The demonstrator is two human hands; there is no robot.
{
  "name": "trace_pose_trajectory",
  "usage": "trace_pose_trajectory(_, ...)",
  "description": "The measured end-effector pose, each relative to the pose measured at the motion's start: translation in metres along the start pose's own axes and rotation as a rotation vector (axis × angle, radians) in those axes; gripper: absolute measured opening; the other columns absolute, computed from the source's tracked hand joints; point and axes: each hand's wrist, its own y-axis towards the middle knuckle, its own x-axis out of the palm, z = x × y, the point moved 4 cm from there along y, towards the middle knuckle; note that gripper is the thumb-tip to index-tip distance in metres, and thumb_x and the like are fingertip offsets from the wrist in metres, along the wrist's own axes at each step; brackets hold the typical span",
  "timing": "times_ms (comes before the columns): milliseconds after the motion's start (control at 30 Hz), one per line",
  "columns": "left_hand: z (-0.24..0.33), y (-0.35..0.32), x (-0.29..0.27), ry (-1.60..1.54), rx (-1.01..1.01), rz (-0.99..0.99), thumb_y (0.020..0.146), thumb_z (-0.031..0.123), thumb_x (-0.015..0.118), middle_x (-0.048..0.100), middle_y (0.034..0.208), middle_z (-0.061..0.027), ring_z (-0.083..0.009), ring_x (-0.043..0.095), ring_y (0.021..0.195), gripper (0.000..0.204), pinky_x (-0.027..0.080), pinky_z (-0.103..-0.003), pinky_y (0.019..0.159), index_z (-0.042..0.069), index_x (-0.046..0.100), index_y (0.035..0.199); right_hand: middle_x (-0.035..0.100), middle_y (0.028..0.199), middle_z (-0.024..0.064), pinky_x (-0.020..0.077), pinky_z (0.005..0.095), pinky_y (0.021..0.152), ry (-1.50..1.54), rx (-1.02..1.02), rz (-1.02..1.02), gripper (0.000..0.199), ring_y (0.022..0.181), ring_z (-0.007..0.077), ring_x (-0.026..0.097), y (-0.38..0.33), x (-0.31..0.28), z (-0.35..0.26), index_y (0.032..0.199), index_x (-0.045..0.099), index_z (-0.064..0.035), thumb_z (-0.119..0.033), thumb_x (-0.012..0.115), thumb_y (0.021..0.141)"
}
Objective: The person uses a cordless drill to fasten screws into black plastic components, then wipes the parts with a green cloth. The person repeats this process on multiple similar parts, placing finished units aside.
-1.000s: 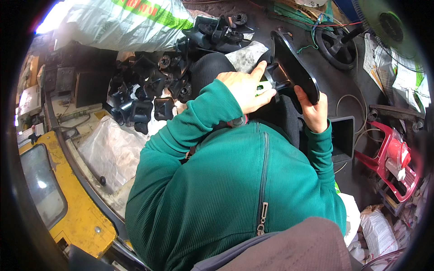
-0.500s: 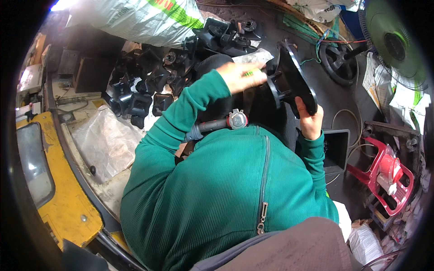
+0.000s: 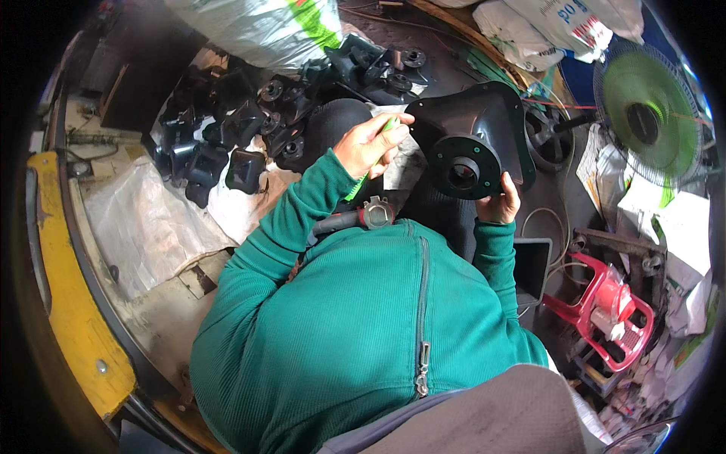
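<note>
My right hand (image 3: 499,206) grips the lower edge of a black flared plastic part (image 3: 473,144), which is held up with its round flanged opening facing me. My left hand (image 3: 370,144) is closed around a thin green-handled tool (image 3: 361,181) just left of the part, its fingertips close to the part's rim. Both green sleeves reach up from my chest. A dark hose-like tool with a metal clamp (image 3: 369,216) lies across my lap below the left hand.
A heap of similar black parts (image 3: 227,144) lies on the floor at upper left, with more of them (image 3: 386,64) beside white sacks (image 3: 257,30). A green fan (image 3: 643,113), a red plastic stool (image 3: 605,310), clear plastic sheeting (image 3: 144,227) and a yellow edge (image 3: 68,325) surround me.
The black part has turned so that its round opening now faces me. My left hand came off the part's top and moved down-left; the green tool now shows in it.
</note>
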Motion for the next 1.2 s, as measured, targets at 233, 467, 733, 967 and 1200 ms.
trace_pose_trajectory(233, -0.049, -0.031, -0.047, -0.244, -0.147, 0.148, 0.087, 0.015, 0.055, 0.049, 0.077, -0.0003, -0.0072, 0.048, 0.055, 0.045, 0.041, -0.021, 0.046, 0.011, 0.042, 0.13, 0.06, 0.116, 0.0107, 0.0404, 0.0414, 0.097, -0.077, 0.28, 0.249, 0.04, 0.108, 0.0254, 0.056, 0.078, 0.022, 0.06, 0.115, 0.056, -0.0026, -0.035, 0.051, 0.092)
trace_pose_trajectory(467, -0.105, -0.097, -0.069, -0.243, -0.259, 0.313, 0.089, 0.018, 0.057, 0.058, 0.092, -0.0037, -0.0095, 0.058, 0.071, 0.046, 0.049, -0.023, 0.059, 0.005, 0.045, 0.131, 0.06, 0.116, 0.0119, 0.0382, 0.044, 0.1, -0.176, 0.456, 0.443, 0.042, 0.108, 0.0298, 0.056, 0.205, -0.039, 0.177, 0.112, 0.058, -0.003, -0.037, 0.059, 0.087)
trace_pose_trajectory(733, -0.093, -0.163, -0.096, 0.301, -0.143, 0.687, 0.086, 0.033, 0.06, 0.066, 0.096, -0.01, -0.0145, 0.061, 0.091, 0.041, 0.046, -0.03, 0.081, 0.003, 0.059, 0.113, 0.059, 0.118, 0.0106, 0.0403, 0.0442, 0.097, -0.173, 0.653, 0.147, 0.052, 0.107, 0.0303, 0.055, 0.286, -0.006, 0.291, 0.118, 0.055, -0.0057, -0.045, 0.058, 0.085)
trace_pose_trajectory(967, -0.116, -0.174, -0.065, 0.398, 0.345, 0.811, 0.082, 0.025, 0.067, 0.064, 0.104, -0.0112, -0.0172, 0.061, 0.093, 0.041, 0.048, -0.032, 0.082, 0.004, 0.058, 0.115, 0.047, 0.132, 0.009, 0.0359, 0.0451, 0.101, -0.385, 0.825, 0.087, 0.052, 0.115, 0.0282, 0.048, 0.265, -0.033, 0.305, 0.128, 0.044, -0.0091, -0.043, 0.049, 0.089)
trace_pose_trajectory(1200, -0.071, -0.269, -0.074, -0.165, 0.527, 1.654, 0.083, 0.014, 0.063, 0.065, 0.087, -0.0132, -0.0179, 0.062, 0.057, 0.033, 0.052, -0.031, 0.05, 0.001, 0.055, 0.112, 0.044, 0.136, 0.007, 0.0318, 0.0462, 0.104, -0.546, 0.869, 0.148, 0.046, 0.122, 0.0278, 0.043, 0.252, -0.082, 0.282, 0.131, 0.04, -0.0122, -0.039, 0.04, 0.093)
